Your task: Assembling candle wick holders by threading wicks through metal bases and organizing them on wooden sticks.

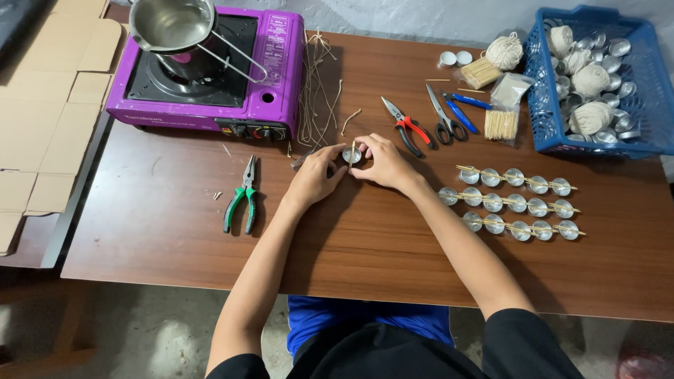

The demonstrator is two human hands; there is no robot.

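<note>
left hand (pixel 315 173): fingertips pinching cup edge
right hand (pixel 382 162): fingers curled, pinching cup, stick
cup (pixel 352 155): between both fingertips
stick (pixel 352 151): upright across cup
green pliers (pixel 242 193): left of fingers

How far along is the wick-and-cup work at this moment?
Done: three rows of small metal cups, five each, lie under sticks. In hand: the left hand and right hand hold one cup with a wick upright. Left: many bare cups wait in the blue basket.
</note>
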